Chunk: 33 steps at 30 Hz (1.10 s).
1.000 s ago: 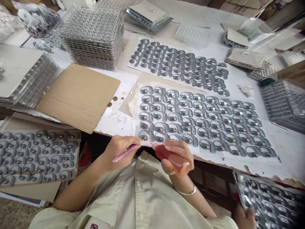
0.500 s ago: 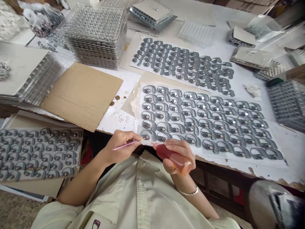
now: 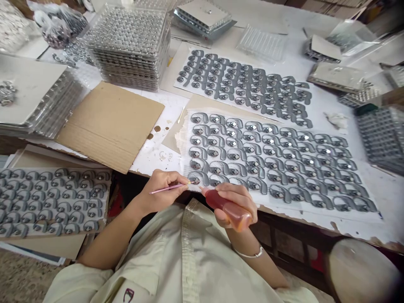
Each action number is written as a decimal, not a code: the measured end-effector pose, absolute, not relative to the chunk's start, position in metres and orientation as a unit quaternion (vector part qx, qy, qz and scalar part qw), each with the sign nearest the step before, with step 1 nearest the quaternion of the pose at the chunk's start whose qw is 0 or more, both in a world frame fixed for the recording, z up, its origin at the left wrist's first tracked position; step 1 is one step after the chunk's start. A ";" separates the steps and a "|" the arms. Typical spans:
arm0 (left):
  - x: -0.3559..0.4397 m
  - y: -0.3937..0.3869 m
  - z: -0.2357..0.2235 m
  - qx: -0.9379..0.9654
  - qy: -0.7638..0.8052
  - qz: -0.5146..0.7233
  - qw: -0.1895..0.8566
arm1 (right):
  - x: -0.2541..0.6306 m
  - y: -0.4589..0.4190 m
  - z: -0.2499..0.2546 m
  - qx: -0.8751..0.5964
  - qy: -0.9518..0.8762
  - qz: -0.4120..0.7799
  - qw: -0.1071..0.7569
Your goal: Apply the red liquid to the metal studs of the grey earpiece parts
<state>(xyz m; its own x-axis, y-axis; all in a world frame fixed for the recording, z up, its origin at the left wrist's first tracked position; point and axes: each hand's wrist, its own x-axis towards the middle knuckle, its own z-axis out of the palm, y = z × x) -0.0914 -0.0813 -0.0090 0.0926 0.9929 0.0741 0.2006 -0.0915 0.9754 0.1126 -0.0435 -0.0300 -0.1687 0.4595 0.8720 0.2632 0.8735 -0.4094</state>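
Between the fingers of my left hand (image 3: 164,190) is a thin pink stick (image 3: 166,189), its yellowish tip at the grey curved piece (image 3: 198,179) in the sheet's near left corner. My right hand (image 3: 236,202) is wrapped round a soft squeeze bottle (image 3: 229,208) of reddish-orange liquid. The bottle lies tilted, and its narrow nozzle points left, close to that same corner piece; whether it touches cannot be told. Rows of grey curved pieces with shiny round stones cover the white sheet (image 3: 186,145) before me.
Behind lies a second sheet of grey pieces (image 3: 240,84). A brown cardboard square (image 3: 110,126) sits left, beside tall stacks of clear trays (image 3: 126,50). Another board of pieces (image 3: 50,202) is low at left. A round stool-like object (image 3: 362,271) stands at lower right.
The view has shifted slightly. Both hands keep their holds, and the bottle has moved a little left, its nozzle nearer the corner piece. A dark shape over the round object at lower right is gone.
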 end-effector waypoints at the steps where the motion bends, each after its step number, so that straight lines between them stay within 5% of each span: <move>1: -0.091 -0.081 -0.009 0.590 0.504 0.447 0.445 | 0.112 -0.044 -0.030 -0.236 -0.761 0.084 0.599; 9: -0.092 -0.081 -0.010 0.569 0.516 0.433 0.473 | 0.113 -0.045 -0.037 -0.232 -0.729 0.116 0.634; 15: -0.093 -0.089 -0.010 0.582 0.508 0.455 0.443 | 0.109 -0.042 -0.032 -0.318 -0.555 0.300 0.707; 20: -0.130 -0.071 -0.002 0.647 0.602 0.431 0.182 | 0.105 -0.045 -0.022 -0.325 -0.518 0.347 0.711; 24: -0.158 -0.035 0.015 0.716 0.665 0.208 -0.049 | 0.110 -0.052 -0.021 -0.310 -0.564 0.339 0.686; 33: -0.169 -0.003 0.005 0.771 0.631 0.027 -0.084 | 0.121 -0.058 -0.012 -0.317 -0.631 0.255 0.660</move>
<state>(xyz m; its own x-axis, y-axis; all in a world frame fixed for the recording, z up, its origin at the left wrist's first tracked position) -0.1685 -0.0027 0.0048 0.2023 0.9681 0.1476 0.9773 -0.1899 -0.0944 0.1210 -0.0582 -0.0122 0.0724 0.7374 0.6716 0.0637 0.6685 -0.7409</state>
